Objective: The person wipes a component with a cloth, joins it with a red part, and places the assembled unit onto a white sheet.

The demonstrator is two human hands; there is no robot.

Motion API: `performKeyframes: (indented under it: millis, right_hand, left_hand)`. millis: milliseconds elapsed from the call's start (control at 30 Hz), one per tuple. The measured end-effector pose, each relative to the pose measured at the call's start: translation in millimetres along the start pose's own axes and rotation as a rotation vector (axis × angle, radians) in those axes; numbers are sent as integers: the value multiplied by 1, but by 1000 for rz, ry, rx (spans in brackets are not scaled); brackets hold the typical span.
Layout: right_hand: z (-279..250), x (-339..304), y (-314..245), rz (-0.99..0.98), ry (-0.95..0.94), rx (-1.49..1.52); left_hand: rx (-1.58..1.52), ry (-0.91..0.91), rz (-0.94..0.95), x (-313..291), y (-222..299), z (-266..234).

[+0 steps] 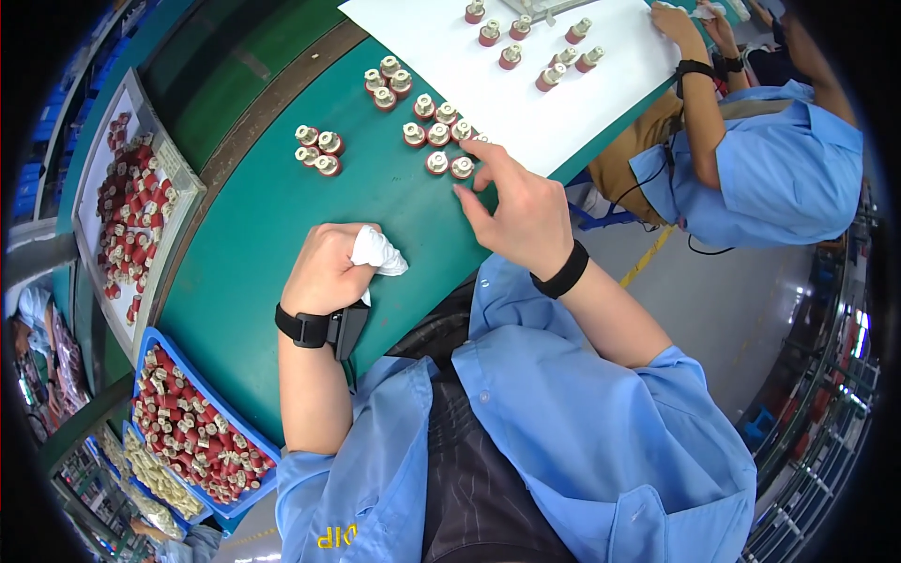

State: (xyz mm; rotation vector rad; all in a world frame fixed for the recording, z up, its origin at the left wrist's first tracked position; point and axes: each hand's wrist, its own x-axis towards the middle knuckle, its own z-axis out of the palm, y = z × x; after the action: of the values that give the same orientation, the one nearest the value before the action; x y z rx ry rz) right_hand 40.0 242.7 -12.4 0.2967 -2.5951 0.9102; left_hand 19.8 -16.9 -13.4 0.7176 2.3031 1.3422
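My left hand is closed around a white cloth that pokes out past the thumb side, low over the green tabletop. My right hand reaches toward a group of small red-based, silver-topped cylindrical parts. Its thumb and index finger are apart, with the index fingertip at the group's right edge; whether it touches a part there I cannot tell. Further left stand two more upright clusters of such parts, one nearer and one farther.
A white sheet at the far right bears several more parts. On the left are a framed tray of loose parts and a blue bin heaped with them. A co-worker in a blue shirt works at the right.
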Motion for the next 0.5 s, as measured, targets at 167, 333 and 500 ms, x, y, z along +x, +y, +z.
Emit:
performKeyframes:
  millis: [167,333,500]
  right_hand:
    - [-43,14,20,160,105,138]
    - [-79,70,92,755,-131,604]
    - [-70,99,123,953,-317,621]
  left_hand:
    - [-21,7,-5,0,1,-2]
    - [44,-8,1,-1,-2,-3]
    - [-1,-1,-53,-1,-5,-2]
